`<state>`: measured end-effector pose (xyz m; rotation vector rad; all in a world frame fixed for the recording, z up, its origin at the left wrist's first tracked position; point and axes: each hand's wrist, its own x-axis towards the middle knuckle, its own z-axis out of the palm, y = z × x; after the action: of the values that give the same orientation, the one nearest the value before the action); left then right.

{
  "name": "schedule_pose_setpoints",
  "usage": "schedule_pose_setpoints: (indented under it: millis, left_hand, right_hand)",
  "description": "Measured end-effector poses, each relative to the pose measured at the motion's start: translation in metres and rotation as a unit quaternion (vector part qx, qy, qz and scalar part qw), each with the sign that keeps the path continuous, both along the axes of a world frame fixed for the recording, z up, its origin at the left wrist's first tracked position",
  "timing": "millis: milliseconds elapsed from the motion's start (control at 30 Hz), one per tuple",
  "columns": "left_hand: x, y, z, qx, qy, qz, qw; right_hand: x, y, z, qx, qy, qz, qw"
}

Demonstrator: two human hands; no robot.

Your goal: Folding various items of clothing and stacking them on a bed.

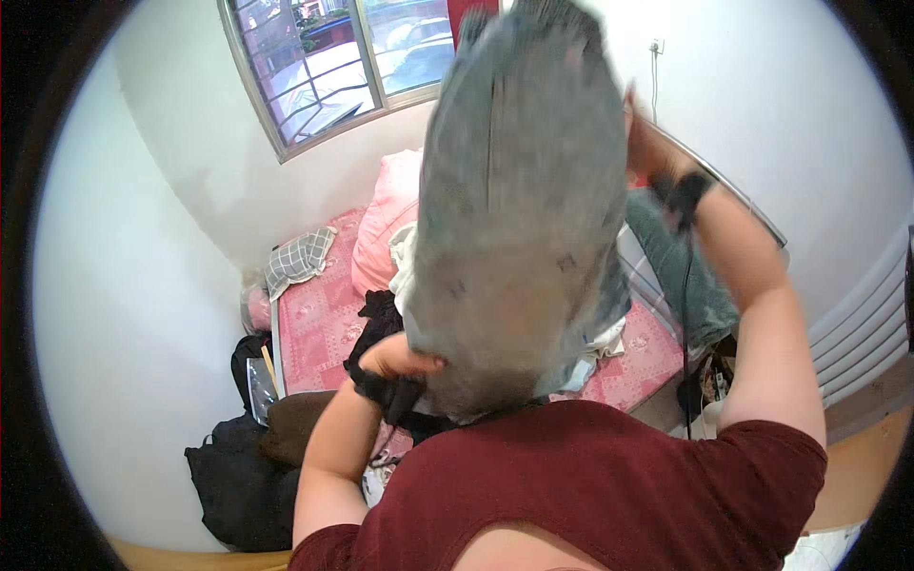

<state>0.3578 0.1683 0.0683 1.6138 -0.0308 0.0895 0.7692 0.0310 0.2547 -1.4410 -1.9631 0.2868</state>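
Note:
A large grey-green cloth item (525,200) is held up in front of my chest, blurred by motion. A dark line, a seam or a zip, runs down its upper part, and its lower part looks brownish. At its lower left edge my left hand (403,357) grips it, some fingers hidden by the cloth. Higher up, my right hand (646,135) is at the right edge, blurred and partly hidden behind the fabric. Both wrists wear black bands. Behind the cloth, a bed with a pink patterned cover (321,300) carries black clothing (375,328) and white cloth (402,260).
A pink bedding bundle (385,214) and a checked cushion (300,260) lie on the bed's far side. Green plush bedding (678,271) is at right. A black bag (243,485) stands at lower left. A dark cable (687,335) hangs below my right wrist. A barred window (335,64) is ahead.

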Motion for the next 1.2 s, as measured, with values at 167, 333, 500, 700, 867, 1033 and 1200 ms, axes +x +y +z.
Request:
schedule_pose_setpoints:
  millis: [167, 333, 500, 700, 867, 1033, 1200]
  left_hand:
    - [-0.004, -0.030, -0.023, -0.184, -0.019, 0.110, 0.976]
    - [-0.006, -0.005, 0.028, -0.300, -0.026, 0.268, 0.915]
    - [-0.009, -0.011, 0.058, -0.232, -0.128, 0.273, 0.925]
    - [-0.029, -0.007, 0.061, -0.196, -0.082, 0.340, 0.916]
    - [-0.050, 0.003, 0.124, -0.103, -0.158, 0.325, 0.927]
    - [-0.052, 0.005, 0.104, 0.157, -0.061, 0.482, 0.860]
    - [-0.042, -0.014, 0.168, -0.100, -0.193, 0.466, 0.857]
  right_hand:
    - [-0.083, -0.058, -0.244, -0.394, 0.686, 0.031, 0.610]
    - [-0.051, -0.031, -0.188, -0.148, 0.718, 0.164, 0.660]
    - [-0.107, -0.013, -0.242, -0.142, 0.773, 0.108, 0.609]
    - [-0.148, 0.006, -0.206, -0.152, 0.641, 0.044, 0.751]
    - [-0.139, 0.023, -0.109, -0.012, 0.654, 0.130, 0.745]
    - [-0.138, 0.041, -0.097, 0.014, 0.337, 0.048, 0.940]
    - [-0.138, 0.046, -0.007, -0.049, 0.550, 0.173, 0.816]
